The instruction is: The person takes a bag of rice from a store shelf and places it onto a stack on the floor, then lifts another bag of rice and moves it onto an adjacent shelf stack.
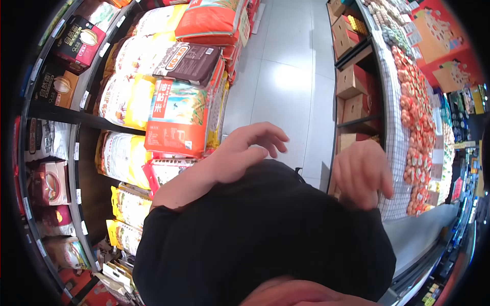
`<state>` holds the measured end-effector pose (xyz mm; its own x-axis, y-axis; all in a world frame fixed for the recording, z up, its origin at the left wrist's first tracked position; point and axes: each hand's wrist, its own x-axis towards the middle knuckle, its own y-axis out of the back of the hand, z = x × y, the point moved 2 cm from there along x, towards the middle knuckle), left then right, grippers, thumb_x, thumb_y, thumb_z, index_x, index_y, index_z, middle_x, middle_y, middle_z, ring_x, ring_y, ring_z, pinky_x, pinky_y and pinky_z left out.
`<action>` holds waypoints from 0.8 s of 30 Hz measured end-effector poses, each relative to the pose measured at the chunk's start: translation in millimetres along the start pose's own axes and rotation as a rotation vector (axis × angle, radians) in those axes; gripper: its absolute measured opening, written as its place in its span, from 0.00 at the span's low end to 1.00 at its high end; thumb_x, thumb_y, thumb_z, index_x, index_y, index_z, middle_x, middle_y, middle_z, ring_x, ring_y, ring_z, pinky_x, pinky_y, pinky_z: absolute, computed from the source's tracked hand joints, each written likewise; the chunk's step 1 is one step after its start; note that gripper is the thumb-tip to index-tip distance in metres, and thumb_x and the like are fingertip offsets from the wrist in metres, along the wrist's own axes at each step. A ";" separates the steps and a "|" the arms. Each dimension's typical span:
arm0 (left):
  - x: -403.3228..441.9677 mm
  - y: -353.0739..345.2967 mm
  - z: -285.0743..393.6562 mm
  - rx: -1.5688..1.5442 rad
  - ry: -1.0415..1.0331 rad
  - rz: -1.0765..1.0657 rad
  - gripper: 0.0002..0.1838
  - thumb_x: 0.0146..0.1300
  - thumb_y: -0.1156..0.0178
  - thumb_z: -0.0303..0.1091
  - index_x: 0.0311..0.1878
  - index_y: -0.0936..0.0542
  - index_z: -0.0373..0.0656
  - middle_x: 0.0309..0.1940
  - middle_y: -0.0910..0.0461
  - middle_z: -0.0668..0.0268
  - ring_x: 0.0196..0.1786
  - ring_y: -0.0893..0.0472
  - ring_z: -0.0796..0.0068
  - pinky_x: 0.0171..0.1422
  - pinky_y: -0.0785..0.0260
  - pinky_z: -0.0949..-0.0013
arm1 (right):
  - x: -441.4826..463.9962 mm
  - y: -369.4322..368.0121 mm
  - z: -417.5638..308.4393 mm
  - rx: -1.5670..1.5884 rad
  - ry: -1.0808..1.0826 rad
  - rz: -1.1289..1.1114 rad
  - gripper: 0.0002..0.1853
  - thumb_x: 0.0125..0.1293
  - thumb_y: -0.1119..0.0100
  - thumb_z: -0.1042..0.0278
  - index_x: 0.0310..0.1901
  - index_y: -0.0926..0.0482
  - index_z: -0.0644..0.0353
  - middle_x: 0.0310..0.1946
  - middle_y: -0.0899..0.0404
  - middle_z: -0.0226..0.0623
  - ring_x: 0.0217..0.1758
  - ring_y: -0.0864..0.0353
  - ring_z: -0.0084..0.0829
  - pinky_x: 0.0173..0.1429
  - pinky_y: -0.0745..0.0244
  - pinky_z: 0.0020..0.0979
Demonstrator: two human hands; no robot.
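Note:
My left hand (250, 148) is raised in front of my black shirt, its fingers loosely bent and apart with nothing in them. Nearest to it is a red and white rice bag (178, 115) stacked at the left, not touched by the fingers. A dark brown KO-KO bag (189, 62) lies on top of the rice bags. My right hand (362, 171) hangs at the right, blurred by motion, fingers pointing downward and partly smeared. It appears in front of the checked cloth (400, 168) on the produce stand; I cannot make out anything in its grip.
Shelves at the left carry boxed goods (79, 43) and several bags. A grey tiled aisle (280, 46) runs ahead between the displays. On the right, wooden crates (354, 81) sit under a stand with red-netted packs (416, 102). More red rice sacks (212, 23) are piled farther ahead.

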<state>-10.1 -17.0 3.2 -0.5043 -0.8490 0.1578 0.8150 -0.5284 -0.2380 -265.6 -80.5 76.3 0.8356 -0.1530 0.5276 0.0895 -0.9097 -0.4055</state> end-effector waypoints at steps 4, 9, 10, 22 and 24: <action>7.9 100.6 -47.3 0.499 0.277 0.355 0.21 0.67 0.38 0.35 0.62 0.21 0.41 0.51 0.14 0.60 0.53 0.16 0.68 0.59 0.25 0.63 | -4.8 83.8 48.3 -0.396 -0.332 0.765 0.19 0.67 0.29 0.59 0.47 0.22 0.67 0.36 0.14 0.44 0.37 0.13 0.33 0.41 0.18 0.32; 2.4 187.9 -182.5 0.736 0.523 0.604 0.19 0.68 0.37 0.38 0.57 0.18 0.38 0.45 0.13 0.58 0.48 0.14 0.67 0.55 0.23 0.62 | -135.4 230.2 142.4 -1.180 -1.152 1.043 0.21 0.66 0.30 0.55 0.52 0.18 0.64 0.44 0.12 0.44 0.51 0.12 0.37 0.56 0.19 0.36; -6.6 205.5 -218.3 0.735 0.562 0.655 0.18 0.69 0.37 0.39 0.56 0.17 0.37 0.45 0.13 0.58 0.48 0.14 0.66 0.55 0.23 0.63 | -181.7 256.5 166.7 -1.234 -1.186 0.966 0.21 0.67 0.30 0.57 0.52 0.18 0.66 0.45 0.11 0.44 0.47 0.12 0.34 0.53 0.18 0.36; -21.3 289.9 -328.2 0.095 0.814 1.443 0.18 0.69 0.42 0.42 0.44 0.15 0.34 0.35 0.15 0.58 0.37 0.14 0.69 0.41 0.23 0.67 | -538.4 463.8 226.6 -0.419 -1.875 0.978 0.16 0.68 0.35 0.56 0.42 0.14 0.63 0.33 0.13 0.42 0.29 0.15 0.34 0.35 0.19 0.39; -5.1 300.2 -335.5 -0.047 0.727 1.525 0.17 0.70 0.42 0.43 0.43 0.16 0.36 0.33 0.17 0.62 0.34 0.17 0.72 0.38 0.26 0.69 | -549.7 551.1 225.0 -0.380 -1.769 1.000 0.17 0.70 0.37 0.54 0.40 0.14 0.63 0.32 0.14 0.42 0.27 0.16 0.34 0.33 0.20 0.40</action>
<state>141.4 -174.1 -390.6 0.6488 -0.3702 -0.6648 0.6468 0.7285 0.2256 -553.6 -410.8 -605.2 0.0391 -0.2930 -0.9553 -0.5261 -0.8189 0.2296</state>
